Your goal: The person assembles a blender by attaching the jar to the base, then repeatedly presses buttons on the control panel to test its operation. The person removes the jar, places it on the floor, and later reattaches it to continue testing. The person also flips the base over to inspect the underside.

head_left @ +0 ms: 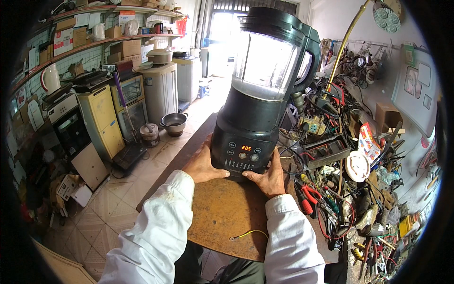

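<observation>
A tall black blender [246, 118] with a clear jug and a lit display on its base stands in front of me on a worn brown table [222, 208]. The jug sits on the base with its black lid on, its handle toward the right. Round the lower left side of the base wraps my left hand [201, 163], thumb along the front bottom edge. My right hand [269, 177] grips the lower right side, its thumb also on the front. The far fingers of both hands are partly hidden by the base. A short yellow wire [250, 232] lies on the table near me.
Right of the table is a heap of tools and cables, with red-handled pliers [309, 194], a white round disc [358, 166] and a metal tray [328, 150]. A brass-coloured lamp arm [343, 47] rises behind. On the left floor stand a pot [174, 124] and old appliances.
</observation>
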The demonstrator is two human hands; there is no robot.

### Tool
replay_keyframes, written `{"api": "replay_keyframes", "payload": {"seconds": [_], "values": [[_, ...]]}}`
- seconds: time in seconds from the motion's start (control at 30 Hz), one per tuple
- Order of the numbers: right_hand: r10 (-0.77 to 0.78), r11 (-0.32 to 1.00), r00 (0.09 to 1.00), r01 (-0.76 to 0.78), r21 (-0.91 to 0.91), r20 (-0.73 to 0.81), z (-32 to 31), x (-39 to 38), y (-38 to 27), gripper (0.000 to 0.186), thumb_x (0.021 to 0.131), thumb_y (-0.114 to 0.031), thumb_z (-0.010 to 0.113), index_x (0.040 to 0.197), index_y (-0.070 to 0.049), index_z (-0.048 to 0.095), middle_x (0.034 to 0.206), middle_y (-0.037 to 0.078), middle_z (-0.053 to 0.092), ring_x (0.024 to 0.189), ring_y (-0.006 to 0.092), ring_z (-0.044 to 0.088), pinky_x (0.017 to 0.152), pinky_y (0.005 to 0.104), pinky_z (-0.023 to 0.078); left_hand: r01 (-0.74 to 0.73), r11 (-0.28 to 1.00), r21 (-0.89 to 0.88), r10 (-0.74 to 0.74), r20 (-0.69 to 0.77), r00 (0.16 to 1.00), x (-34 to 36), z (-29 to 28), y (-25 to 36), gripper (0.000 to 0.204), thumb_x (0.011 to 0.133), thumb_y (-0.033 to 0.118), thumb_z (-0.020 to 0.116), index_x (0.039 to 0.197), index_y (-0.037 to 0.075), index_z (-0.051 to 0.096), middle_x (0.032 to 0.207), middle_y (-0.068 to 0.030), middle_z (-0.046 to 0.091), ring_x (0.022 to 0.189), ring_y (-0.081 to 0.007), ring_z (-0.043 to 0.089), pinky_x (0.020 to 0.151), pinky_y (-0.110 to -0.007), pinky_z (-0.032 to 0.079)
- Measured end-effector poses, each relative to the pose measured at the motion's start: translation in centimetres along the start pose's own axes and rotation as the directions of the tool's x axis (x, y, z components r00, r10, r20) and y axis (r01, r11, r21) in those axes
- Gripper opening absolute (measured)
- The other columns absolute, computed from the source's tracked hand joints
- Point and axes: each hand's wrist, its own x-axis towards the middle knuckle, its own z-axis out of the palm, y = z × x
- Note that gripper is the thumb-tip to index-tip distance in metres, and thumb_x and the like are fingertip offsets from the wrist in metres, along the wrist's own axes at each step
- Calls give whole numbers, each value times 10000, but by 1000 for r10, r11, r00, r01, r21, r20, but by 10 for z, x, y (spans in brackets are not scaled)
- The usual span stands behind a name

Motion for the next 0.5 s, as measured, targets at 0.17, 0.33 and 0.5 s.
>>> {"api": "replay_keyframes", "payload": {"seconds": [0.17,0.33,0.5], "values": [[38,999,999,-38,29,-3,1,0,7,1314,582,-141,1060,1634,-8,284,1517,194,569,1393,305,568,1186,413,469,-19,1000,-4,18,-62,998,2,6,-9,1354,667,334,999,1680,28,153,1668,-237,354,1570,-389,340,1311,-468,278],[44,998,999,-44,53,2,1,0,6,1309,579,-143,1059,1630,-13,289,1514,193,572,1395,308,568,1185,415,468,8,1000,19,-8,-7,1000,1,1,-4,1405,689,356,977,1680,-37,61,1708,-291,252,1604,-403,274,1334,-434,249],[30,999,999,-31,34,10,0,1,7,1301,583,-133,1055,1628,-17,290,1511,187,574,1388,307,574,1185,417,472,16,999,32,-15,-19,1000,-1,1,-1,1391,691,350,975,1678,-38,74,1705,-293,259,1600,-405,282,1331,-437,255]]}}
